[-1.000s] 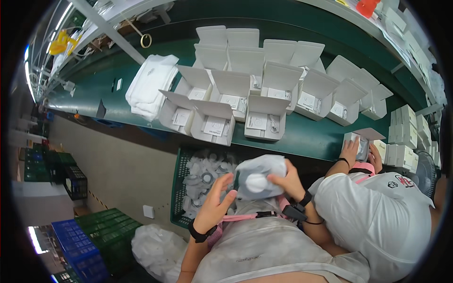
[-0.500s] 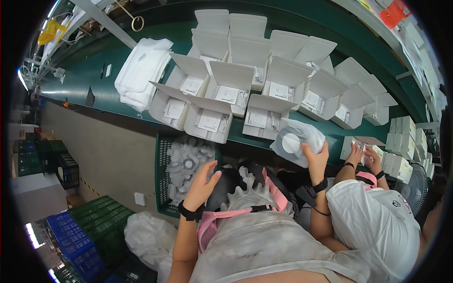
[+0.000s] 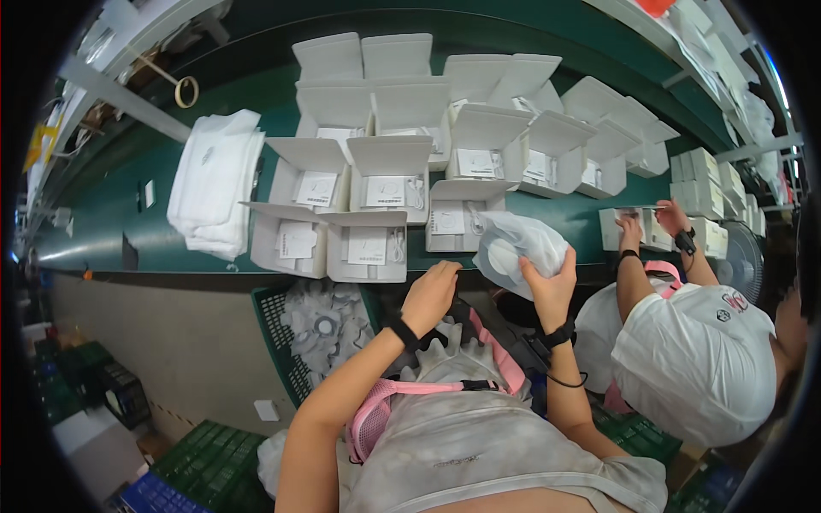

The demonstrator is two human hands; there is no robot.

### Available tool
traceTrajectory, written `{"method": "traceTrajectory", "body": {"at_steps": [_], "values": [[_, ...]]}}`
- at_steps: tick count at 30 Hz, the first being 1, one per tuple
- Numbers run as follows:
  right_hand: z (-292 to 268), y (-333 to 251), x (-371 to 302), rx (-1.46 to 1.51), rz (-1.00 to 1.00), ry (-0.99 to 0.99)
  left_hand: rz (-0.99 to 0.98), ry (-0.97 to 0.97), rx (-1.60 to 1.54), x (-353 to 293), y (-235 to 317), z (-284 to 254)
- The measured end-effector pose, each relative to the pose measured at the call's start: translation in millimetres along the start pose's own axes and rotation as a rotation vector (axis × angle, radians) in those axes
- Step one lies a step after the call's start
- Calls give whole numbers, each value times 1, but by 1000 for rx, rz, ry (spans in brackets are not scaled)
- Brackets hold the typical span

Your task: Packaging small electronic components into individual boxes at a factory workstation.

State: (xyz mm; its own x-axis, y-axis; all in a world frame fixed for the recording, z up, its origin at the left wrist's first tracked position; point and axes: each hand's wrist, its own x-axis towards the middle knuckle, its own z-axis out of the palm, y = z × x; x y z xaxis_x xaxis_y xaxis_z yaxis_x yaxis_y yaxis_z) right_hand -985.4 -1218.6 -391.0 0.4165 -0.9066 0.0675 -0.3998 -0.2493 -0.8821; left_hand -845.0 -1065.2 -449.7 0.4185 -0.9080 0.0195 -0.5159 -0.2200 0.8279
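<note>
My right hand [image 3: 552, 282] grips a round white device in a translucent plastic bag [image 3: 522, 252], thumb toward me, at the table's front edge. My left hand [image 3: 431, 295] is just left of the bag and apart from it. Its back faces up, with fingers loosely extended and nothing visible in them. Right behind the bag stands an open white box [image 3: 466, 192] holding a printed leaflet and a coiled white cable. More open boxes [image 3: 368, 248] with leaflets and cables stand in rows to its left and behind.
A stack of folded white bags [image 3: 214, 184] lies on the green table [image 3: 94, 231] at left. Below the edge, a green crate [image 3: 278, 342] holds several bagged devices [image 3: 325, 325]. At right, a co-worker [image 3: 684, 342] handles a box beside stacked closed boxes [image 3: 705, 188] and a fan [image 3: 740, 265].
My left hand has moved right and forward, from above the crate toward the bagged device. My right hand still holds the bag. The whole view has shifted; the co-worker's hands remain at the box.
</note>
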Motion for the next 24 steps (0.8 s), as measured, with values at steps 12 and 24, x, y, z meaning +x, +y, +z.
{"method": "traceTrajectory", "body": {"at_steps": [12,24], "values": [[-52,2,-42,117,241,171,56,-91,963,81,-71,61],[-70,15,-12,352,311,134,59,-142,425,97,-35,13]]}}
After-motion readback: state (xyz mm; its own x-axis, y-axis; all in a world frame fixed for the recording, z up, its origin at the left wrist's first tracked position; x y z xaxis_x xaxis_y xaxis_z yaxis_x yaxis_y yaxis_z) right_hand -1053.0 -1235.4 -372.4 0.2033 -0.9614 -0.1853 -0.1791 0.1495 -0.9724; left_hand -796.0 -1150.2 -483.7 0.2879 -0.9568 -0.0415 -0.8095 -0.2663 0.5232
